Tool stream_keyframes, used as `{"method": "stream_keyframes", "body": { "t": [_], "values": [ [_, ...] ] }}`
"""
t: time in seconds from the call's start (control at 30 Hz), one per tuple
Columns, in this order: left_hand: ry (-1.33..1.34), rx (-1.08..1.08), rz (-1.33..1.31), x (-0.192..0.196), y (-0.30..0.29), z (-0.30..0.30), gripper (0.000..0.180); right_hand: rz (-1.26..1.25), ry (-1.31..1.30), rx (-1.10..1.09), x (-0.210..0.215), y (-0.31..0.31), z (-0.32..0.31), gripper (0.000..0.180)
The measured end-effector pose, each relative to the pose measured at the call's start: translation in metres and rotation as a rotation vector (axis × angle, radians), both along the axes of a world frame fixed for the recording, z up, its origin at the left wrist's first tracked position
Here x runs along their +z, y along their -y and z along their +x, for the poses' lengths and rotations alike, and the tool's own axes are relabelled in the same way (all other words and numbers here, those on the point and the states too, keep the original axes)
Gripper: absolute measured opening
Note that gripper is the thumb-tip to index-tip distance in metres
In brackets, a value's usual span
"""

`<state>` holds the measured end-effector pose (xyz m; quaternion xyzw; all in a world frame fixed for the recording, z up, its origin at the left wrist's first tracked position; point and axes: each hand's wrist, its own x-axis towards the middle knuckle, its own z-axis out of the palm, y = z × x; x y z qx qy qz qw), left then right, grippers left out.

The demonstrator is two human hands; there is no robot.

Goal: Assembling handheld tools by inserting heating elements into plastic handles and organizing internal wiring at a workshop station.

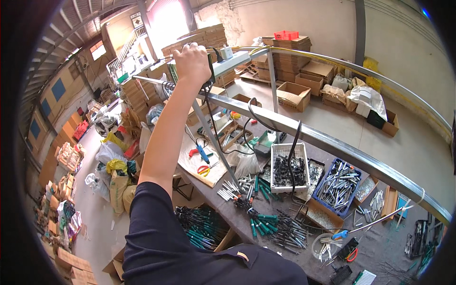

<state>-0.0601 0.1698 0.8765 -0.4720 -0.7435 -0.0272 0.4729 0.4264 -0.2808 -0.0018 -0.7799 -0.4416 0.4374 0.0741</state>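
My left hand (192, 64) is raised at the far end of the metal frame, its fingers curled closed. Along its right side shows a dark object (209, 71), mostly hidden by the hand, so I cannot make out its kind. Just right of it, a white power strip (231, 62) lies along the frame with a black plug (217, 54) and a white charger (226, 52) in it. Black cables (213, 118) hang below the hand. My right hand is out of view.
A metal rail (327, 142) crosses above the workbench. On the bench are a white crate (289, 184) of black parts, a blue crate (354, 190) of metal tubes, bundles of green-and-black pen-like tools (263, 223), yellow-handled scissors (204, 170) and a blue tool (202, 153). Cartons (293, 95) stand beyond.
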Motion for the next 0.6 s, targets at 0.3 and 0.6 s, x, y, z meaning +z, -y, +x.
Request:
{"method": "stream_keyframes", "body": {
  "t": [0.3,0.6],
  "values": [
    [0.332,-0.035,-0.093,0.046,0.033,-0.017,0.078,0.071,0.026,-0.073,0.02,-0.005,-0.004,0.044],
    [0.236,-0.912,0.838,-0.024,0.136,-0.009,0.027,-0.046,-0.081,-0.053,0.039,-0.011,-0.006,0.041]
  ]
}}
